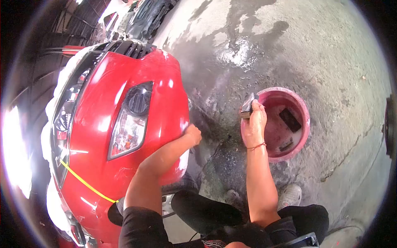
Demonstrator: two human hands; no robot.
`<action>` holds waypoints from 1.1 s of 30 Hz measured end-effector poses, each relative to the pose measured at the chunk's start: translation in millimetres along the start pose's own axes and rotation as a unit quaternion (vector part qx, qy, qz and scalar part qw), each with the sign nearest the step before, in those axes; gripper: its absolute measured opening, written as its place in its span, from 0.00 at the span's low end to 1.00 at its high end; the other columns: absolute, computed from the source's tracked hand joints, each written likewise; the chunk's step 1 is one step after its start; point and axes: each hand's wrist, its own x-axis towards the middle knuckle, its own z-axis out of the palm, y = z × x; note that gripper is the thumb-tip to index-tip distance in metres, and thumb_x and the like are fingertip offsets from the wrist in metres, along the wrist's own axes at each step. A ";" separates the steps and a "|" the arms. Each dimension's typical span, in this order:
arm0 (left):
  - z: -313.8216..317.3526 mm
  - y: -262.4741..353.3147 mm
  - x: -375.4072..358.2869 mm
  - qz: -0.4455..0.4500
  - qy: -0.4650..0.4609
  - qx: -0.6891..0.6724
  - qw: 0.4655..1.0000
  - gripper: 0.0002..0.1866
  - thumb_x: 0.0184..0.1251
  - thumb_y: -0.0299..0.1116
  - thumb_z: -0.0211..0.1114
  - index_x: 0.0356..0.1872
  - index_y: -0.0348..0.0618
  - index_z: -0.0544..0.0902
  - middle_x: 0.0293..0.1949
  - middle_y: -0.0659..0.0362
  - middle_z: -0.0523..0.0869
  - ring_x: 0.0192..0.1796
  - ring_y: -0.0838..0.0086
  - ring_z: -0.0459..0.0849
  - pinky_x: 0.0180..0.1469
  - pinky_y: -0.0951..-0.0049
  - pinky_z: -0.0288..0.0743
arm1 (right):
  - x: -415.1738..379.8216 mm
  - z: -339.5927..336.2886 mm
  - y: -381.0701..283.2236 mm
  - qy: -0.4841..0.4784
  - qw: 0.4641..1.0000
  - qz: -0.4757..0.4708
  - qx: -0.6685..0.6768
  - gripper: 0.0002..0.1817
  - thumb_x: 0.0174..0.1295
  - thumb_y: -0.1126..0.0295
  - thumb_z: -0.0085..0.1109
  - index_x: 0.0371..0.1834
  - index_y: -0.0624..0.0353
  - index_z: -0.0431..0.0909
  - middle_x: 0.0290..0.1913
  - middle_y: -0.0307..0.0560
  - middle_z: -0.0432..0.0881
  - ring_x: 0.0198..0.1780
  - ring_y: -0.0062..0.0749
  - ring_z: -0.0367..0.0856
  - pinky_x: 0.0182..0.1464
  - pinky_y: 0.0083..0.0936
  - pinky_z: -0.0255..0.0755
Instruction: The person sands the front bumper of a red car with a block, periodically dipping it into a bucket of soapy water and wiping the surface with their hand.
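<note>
Right hand (pixel 256 122) clamped around block (pixel 247 108) by pink basin (pixel 307 118); left hand (pixel 192 135) curled at red bumper (pixel 164 103), hold unclear.

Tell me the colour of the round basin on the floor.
The basin is pink; it shows best in the head view.

The picture is bright in most parts, while the upper left is dim, and details there sink into darkness. At the left edge, a very strong white glare (perhaps daylight, though the source I cannot tell) burns out all detail. The red car (pixel 165 107) carries several hard white reflections, also small ones near its lamp (pixel 129 131). In the upper middle, the wet floor (pixel 331 82) returns a shining patch. The wide lens bends the outer parts into curves, and the corners fall into round black shade. The middle is reasonably clear.
</note>
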 end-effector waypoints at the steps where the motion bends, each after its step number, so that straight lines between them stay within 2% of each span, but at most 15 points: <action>1: 4.0 6.4 0.2 0.001 -0.003 -0.015 1.000 0.17 0.75 0.41 0.52 0.55 0.58 0.88 0.57 0.65 0.88 0.59 0.69 0.86 0.60 0.57 0.71 | 0.3 1.8 -1.6 0.003 1.000 -0.010 0.013 0.07 0.74 0.66 0.54 0.41 0.57 0.74 0.34 0.38 0.79 0.33 0.25 0.78 0.34 0.26 0.74; 3: 6.4 16.1 1.1 0.018 -0.011 -0.011 1.000 0.17 0.75 0.40 0.54 0.55 0.56 0.88 0.57 0.65 0.88 0.59 0.68 0.86 0.54 0.62 0.77 | -3.4 3.3 -2.2 -0.013 1.000 -0.006 0.017 0.07 0.75 0.66 0.53 0.42 0.58 0.74 0.34 0.38 0.79 0.33 0.25 0.78 0.35 0.26 0.74; 4: -8.5 19.5 -18.6 0.016 -0.019 -0.027 0.999 0.16 0.73 0.39 0.56 0.54 0.55 0.88 0.57 0.65 0.88 0.59 0.68 0.86 0.53 0.63 0.78 | -5.2 3.6 -0.2 -0.008 1.000 0.005 0.010 0.07 0.75 0.66 0.54 0.41 0.58 0.74 0.34 0.38 0.79 0.33 0.25 0.79 0.35 0.26 0.75; 6: 2.0 26.3 -17.2 0.031 -0.029 -0.022 0.999 0.16 0.73 0.38 0.56 0.54 0.55 0.88 0.57 0.64 0.88 0.59 0.68 0.86 0.53 0.64 0.79 | -7.3 0.6 7.3 -0.006 1.000 0.018 0.003 0.08 0.75 0.65 0.54 0.41 0.58 0.73 0.34 0.38 0.80 0.33 0.26 0.79 0.36 0.27 0.75; 8: 2.0 22.7 -20.9 0.046 -0.038 -0.013 0.998 0.16 0.72 0.38 0.57 0.54 0.55 0.88 0.56 0.64 0.88 0.58 0.68 0.86 0.53 0.65 0.79 | -0.9 -8.4 18.8 0.006 0.998 0.038 -0.056 0.06 0.74 0.68 0.53 0.42 0.58 0.75 0.34 0.40 0.80 0.33 0.30 0.82 0.38 0.33 0.82; 11: -6.0 6.2 -29.8 0.019 0.002 -0.030 0.999 0.16 0.72 0.39 0.56 0.53 0.54 0.89 0.55 0.63 0.89 0.58 0.68 0.86 0.58 0.62 0.76 | 1.4 -15.2 28.3 0.001 0.997 0.033 -0.064 0.06 0.74 0.67 0.53 0.42 0.57 0.75 0.34 0.40 0.81 0.32 0.30 0.82 0.37 0.32 0.82; 13: -3.4 0.6 -21.6 0.011 0.025 -0.023 0.999 0.16 0.72 0.39 0.56 0.52 0.55 0.89 0.53 0.62 0.89 0.57 0.67 0.87 0.64 0.57 0.70 | -4.4 -10.2 22.8 0.003 0.998 0.035 -0.055 0.06 0.74 0.67 0.52 0.42 0.57 0.75 0.34 0.40 0.81 0.32 0.30 0.82 0.36 0.31 0.81; 15: 12.4 -1.3 -15.0 0.009 0.044 0.011 0.999 0.16 0.72 0.40 0.56 0.51 0.55 0.90 0.52 0.62 0.90 0.56 0.67 0.87 0.65 0.54 0.67 | -5.6 -6.5 18.5 0.006 0.999 0.031 -0.043 0.06 0.74 0.68 0.52 0.42 0.57 0.75 0.34 0.40 0.81 0.32 0.30 0.82 0.35 0.31 0.81; 17: 10.1 -5.7 -16.8 0.011 0.066 0.046 0.997 0.15 0.72 0.40 0.55 0.49 0.55 0.90 0.51 0.61 0.90 0.56 0.67 0.87 0.67 0.52 0.65 | -4.7 -6.8 14.5 0.017 0.998 0.031 -0.058 0.08 0.74 0.63 0.55 0.41 0.56 0.75 0.32 0.37 0.80 0.30 0.25 0.78 0.31 0.25 0.72; 23: 19.2 -4.5 -15.7 0.006 0.064 -0.010 0.998 0.14 0.71 0.39 0.56 0.44 0.54 0.91 0.47 0.61 0.91 0.53 0.67 0.88 0.70 0.49 0.60 | -2.6 -8.3 12.6 -0.004 1.000 -0.003 -0.017 0.08 0.73 0.63 0.56 0.43 0.56 0.76 0.35 0.37 0.80 0.32 0.25 0.78 0.32 0.25 0.72; 24: 10.6 -6.9 -25.4 0.000 0.067 -0.017 0.998 0.14 0.70 0.39 0.56 0.44 0.54 0.91 0.47 0.61 0.91 0.55 0.67 0.87 0.71 0.47 0.58 | -0.8 -10.1 15.8 -0.002 1.000 0.001 -0.022 0.08 0.73 0.63 0.57 0.43 0.56 0.76 0.36 0.36 0.80 0.36 0.23 0.77 0.38 0.24 0.71; 25: 11.3 -7.8 -26.0 -0.004 0.070 -0.024 0.997 0.14 0.70 0.39 0.56 0.43 0.54 0.91 0.47 0.61 0.91 0.56 0.66 0.86 0.72 0.46 0.57 | 3.5 -13.6 20.1 0.009 1.000 0.006 -0.026 0.08 0.73 0.63 0.57 0.43 0.56 0.76 0.36 0.36 0.80 0.36 0.23 0.77 0.38 0.24 0.71; 27: 14.6 -11.1 -27.1 0.001 0.073 -0.013 0.997 0.15 0.70 0.40 0.56 0.44 0.54 0.91 0.49 0.60 0.90 0.59 0.64 0.84 0.73 0.45 0.55 | 8.8 -19.7 29.3 0.011 0.998 -0.008 -0.062 0.06 0.73 0.68 0.55 0.45 0.58 0.76 0.36 0.40 0.81 0.36 0.29 0.81 0.38 0.33 0.78; 31: 10.6 -6.6 -28.8 -0.044 0.073 0.035 0.996 0.17 0.72 0.42 0.54 0.49 0.55 0.90 0.53 0.59 0.89 0.66 0.58 0.79 0.76 0.42 0.47 | 11.6 -29.2 39.6 0.031 0.996 0.024 -0.076 0.07 0.73 0.66 0.56 0.46 0.56 0.75 0.38 0.40 0.81 0.36 0.29 0.81 0.38 0.31 0.78; 33: 13.6 3.0 -24.4 -0.040 0.053 0.044 0.997 0.17 0.72 0.42 0.54 0.51 0.56 0.90 0.54 0.59 0.89 0.66 0.57 0.78 0.77 0.41 0.44 | 8.9 -31.6 41.0 0.027 0.994 0.029 -0.104 0.07 0.73 0.65 0.55 0.46 0.56 0.75 0.37 0.39 0.81 0.36 0.29 0.82 0.37 0.31 0.78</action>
